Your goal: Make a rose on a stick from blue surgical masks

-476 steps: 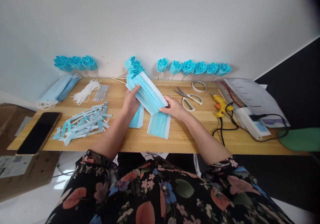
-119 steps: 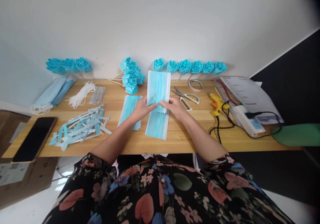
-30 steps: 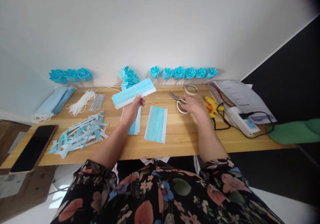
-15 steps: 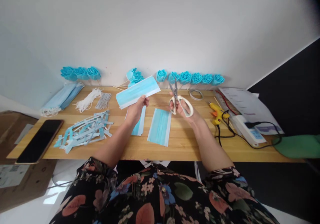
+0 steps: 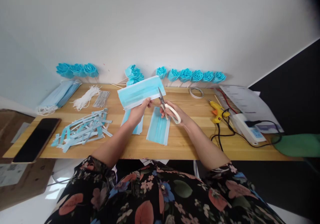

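Note:
My left hand [image 5: 140, 110] grips a light blue face mask [image 5: 140, 91] without ear loops by its lower edge, tilted above the table. In my right hand [image 5: 175, 112] is a pair of scissors [image 5: 172, 113] with cream handles; the blades lie at the mask's right end. Whether they touch the fabric I cannot tell. Below my hands, one flat blue piece of mask [image 5: 158, 127] rests on the wood, and more pieces [image 5: 137, 128] lie partly hidden under my left forearm. A heap of cut blue and white strips [image 5: 82, 130] is left of that arm.
Blue fabric roses [image 5: 186, 75] on sticks line the wall. Whole masks [image 5: 60, 95], white ear loops [image 5: 87, 97], grey wires [image 5: 101, 98] and a phone [image 5: 36, 140] lie left. Rightward are a tape roll [image 5: 196, 92], a yellow glue gun [image 5: 217, 111] and a power strip [image 5: 247, 129].
My right hand has moved left, bringing the scissors from beside the mask to its right end, and the blades have drawn closer together. The held mask has shifted slightly right.

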Demonstrator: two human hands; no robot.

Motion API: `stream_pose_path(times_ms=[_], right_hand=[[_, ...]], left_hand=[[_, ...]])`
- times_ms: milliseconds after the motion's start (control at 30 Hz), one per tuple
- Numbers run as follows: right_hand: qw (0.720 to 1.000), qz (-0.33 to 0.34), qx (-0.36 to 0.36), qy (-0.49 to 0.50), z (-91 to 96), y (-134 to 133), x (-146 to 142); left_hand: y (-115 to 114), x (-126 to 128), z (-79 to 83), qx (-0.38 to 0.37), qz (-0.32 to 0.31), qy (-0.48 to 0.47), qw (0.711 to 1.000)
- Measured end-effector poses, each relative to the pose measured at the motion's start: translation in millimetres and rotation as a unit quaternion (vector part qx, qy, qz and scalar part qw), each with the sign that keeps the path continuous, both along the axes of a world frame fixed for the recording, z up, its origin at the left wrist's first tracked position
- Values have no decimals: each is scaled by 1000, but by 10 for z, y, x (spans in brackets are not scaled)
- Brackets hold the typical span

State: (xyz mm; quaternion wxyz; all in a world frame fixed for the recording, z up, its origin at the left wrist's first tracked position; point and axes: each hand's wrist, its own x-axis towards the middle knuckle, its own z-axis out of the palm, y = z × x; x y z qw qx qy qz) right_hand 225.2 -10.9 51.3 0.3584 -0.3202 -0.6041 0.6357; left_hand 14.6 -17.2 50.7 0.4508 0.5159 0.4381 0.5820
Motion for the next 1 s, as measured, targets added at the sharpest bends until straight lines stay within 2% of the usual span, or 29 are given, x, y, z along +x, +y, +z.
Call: stream_pose_path(times_ms=[200, 467, 667, 1000], right_hand=[[1000, -3, 3, -7, 52, -25, -4], [1000, 11, -3, -27, 66, -55, -58], [999, 16, -5, -28, 68, -64, -77], [999, 20, -16, -31, 18, -69, -116]], left_hand=[[-23, 24, -8, -9, 7, 27, 1000], [-13, 58, -49, 5, -27, 26, 999], [11, 54, -76, 4, -45, -1, 999], [50, 60, -113, -10, -36, -43, 998]])
